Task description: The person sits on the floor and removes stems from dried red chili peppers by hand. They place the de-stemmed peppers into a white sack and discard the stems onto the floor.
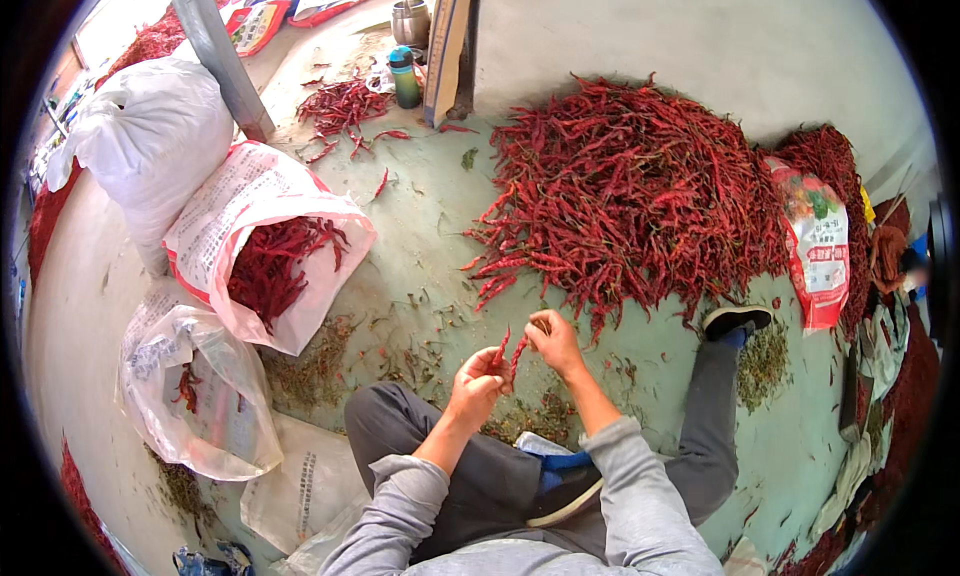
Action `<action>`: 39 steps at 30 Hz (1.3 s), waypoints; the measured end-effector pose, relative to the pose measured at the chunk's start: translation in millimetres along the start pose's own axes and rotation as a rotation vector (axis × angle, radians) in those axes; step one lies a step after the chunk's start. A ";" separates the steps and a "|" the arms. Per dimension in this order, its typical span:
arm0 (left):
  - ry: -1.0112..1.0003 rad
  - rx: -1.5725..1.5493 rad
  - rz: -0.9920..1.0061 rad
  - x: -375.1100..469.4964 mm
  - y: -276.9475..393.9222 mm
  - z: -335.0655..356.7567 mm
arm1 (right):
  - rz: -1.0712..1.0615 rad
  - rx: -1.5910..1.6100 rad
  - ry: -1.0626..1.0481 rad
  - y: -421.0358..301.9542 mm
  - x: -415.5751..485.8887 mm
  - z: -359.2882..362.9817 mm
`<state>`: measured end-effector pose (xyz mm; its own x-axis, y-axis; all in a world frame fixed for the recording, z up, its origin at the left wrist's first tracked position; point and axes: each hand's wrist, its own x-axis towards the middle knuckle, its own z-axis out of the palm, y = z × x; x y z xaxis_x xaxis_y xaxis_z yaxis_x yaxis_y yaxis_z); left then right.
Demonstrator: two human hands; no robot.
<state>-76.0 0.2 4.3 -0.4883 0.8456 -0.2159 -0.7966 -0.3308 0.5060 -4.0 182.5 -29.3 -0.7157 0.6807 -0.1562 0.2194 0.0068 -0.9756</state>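
Note:
My left hand [478,385] is closed around red dried chili peppers [504,345], whose tips stick up past the fingers. Just to its right, my right hand [553,340] pinches the upper end of a wrinkled chili pepper [518,356] that hangs between the two hands. Beyond them lies a large heap of red chili peppers [630,193] on the pale green floor. To the left, a white and red woven sack [330,276] lies with its mouth facing me and chilies inside. Below it a clear plastic bag [262,426] holds a few darker chilies.
Stem debris [536,418] lies scattered about my legs. A full white sack [161,126] stands at the left by a metal post [221,58]. A green bottle [406,81] and a metal mug [410,25] stand near a smaller chili pile [345,107]. A printed bag [817,253] leans right of the heap.

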 end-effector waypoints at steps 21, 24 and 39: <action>-0.226 0.696 -0.286 -12.6 -7.0 9.6 | 0.186 0.279 -0.263 -5.5 -55.3 -22.8; -0.135 0.610 -0.246 -6.1 -9.3 11.2 | -0.257 -0.453 -0.091 -2.4 22.8 -12.3; 0.188 0.596 -0.161 3.2 -8.3 -6.2 | -0.408 -0.935 -0.136 -36.8 21.6 0.6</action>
<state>-73.2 3.1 -5.8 -0.4765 0.7596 -0.4426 -0.5565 0.1291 0.8207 -27.9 196.5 3.2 -0.9075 0.4109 0.0875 0.3298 0.8258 -0.4575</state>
